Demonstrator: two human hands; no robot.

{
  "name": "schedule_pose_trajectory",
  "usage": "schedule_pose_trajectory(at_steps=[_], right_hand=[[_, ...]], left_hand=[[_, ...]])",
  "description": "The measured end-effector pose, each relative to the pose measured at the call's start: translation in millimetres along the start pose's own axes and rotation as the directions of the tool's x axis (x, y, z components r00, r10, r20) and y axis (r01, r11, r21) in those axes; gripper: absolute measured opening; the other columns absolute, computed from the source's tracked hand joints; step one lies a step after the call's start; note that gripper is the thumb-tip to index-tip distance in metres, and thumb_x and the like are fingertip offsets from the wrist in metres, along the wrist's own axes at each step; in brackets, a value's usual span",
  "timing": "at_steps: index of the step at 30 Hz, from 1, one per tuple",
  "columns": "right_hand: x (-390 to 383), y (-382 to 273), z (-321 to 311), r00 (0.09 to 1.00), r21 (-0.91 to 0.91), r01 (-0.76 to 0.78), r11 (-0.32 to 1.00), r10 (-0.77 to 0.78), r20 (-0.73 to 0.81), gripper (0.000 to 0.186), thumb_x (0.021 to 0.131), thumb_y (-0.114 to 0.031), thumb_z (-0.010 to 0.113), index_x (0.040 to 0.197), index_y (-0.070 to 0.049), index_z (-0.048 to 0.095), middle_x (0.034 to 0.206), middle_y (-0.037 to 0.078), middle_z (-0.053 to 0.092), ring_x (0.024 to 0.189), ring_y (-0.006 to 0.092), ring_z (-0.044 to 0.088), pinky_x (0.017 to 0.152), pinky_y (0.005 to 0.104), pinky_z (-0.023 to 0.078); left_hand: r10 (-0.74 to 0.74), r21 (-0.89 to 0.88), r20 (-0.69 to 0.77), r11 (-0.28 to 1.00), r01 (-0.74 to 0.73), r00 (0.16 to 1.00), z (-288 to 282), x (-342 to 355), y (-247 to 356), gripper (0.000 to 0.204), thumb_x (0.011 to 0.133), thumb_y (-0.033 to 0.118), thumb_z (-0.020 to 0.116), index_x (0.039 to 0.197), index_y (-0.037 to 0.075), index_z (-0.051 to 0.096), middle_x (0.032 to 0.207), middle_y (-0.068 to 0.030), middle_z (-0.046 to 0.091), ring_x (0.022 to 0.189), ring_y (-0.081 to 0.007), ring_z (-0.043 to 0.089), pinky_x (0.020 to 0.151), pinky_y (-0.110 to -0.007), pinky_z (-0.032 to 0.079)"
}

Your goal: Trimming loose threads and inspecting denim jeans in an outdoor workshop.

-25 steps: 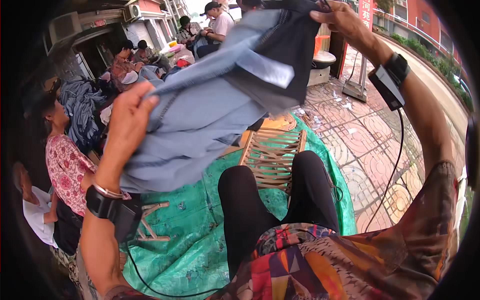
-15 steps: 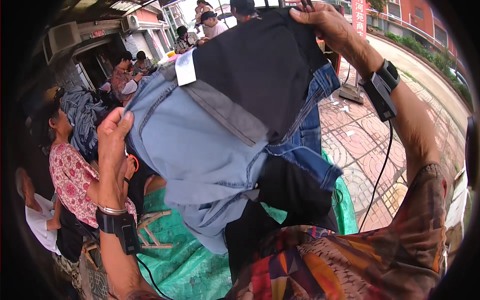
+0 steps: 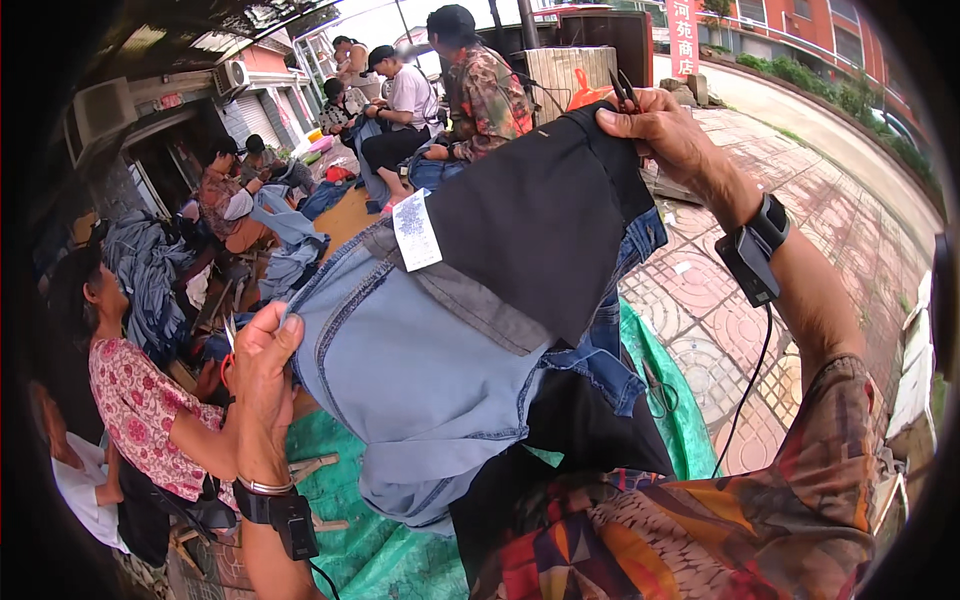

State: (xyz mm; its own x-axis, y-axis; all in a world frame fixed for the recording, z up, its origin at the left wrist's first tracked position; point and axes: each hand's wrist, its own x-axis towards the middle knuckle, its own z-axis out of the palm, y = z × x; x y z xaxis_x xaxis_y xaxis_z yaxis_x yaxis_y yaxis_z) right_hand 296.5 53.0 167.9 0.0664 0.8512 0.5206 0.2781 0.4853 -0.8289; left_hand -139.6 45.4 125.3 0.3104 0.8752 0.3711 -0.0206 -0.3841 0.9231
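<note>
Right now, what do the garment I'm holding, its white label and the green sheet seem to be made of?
Garment: matt cloth, perhaps denim, given its stitched seams. White label: smooth fabric or paper; its flat, crisp edges fit both. Green sheet: probably plastic, from its slight sheen and crinkles.

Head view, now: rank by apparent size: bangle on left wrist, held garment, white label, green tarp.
1. held garment
2. green tarp, visible parts only; it's partly covered
3. white label
4. bangle, a thin band
</note>
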Motion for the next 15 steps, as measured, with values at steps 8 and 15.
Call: schedule_pose_trajectory(at_steps=[8, 15], right_hand=[[-1.4, 6.8, 2.2, 0.999, 0.113, 0.024, 0.993, -0.026, 0.023, 0.017, 0.076, -0.023, 0.071, 0.070, -0.009, 0.063, 0.063, -0.007, 0.052, 0.054, 0.0024, 0.042, 0.051, 0.0202, 0.029], [-9.1, 11.8, -6.0, 0.999, 0.118, -0.051, 0.992, 0.050, 0.012, 0.015, 0.077, -0.019, 0.071, 0.075, -0.007, 0.062, 0.068, -0.007, 0.055, 0.062, 0.0027, 0.047, 0.060, 0.0192, 0.035]], left_hand=[[0.018, -0.041, -0.042, 0.999, -0.020, 0.999, 5.7, 2.4, -4.4, 0.022, 0.086, 0.020, 0.061, 0.092, -0.001, 0.057, 0.089, -0.0041, 0.062, 0.079, -0.0084, 0.055, 0.076, -0.021, 0.042], [0.007, -0.034, -0.065, 0.999, -0.009, 0.998, 14.2, 10.1, -14.0, 0.020, 0.084, 0.021, 0.063, 0.082, 0.002, 0.058, 0.073, 0.0032, 0.056, 0.066, -0.0028, 0.046, 0.063, -0.018, 0.037]])
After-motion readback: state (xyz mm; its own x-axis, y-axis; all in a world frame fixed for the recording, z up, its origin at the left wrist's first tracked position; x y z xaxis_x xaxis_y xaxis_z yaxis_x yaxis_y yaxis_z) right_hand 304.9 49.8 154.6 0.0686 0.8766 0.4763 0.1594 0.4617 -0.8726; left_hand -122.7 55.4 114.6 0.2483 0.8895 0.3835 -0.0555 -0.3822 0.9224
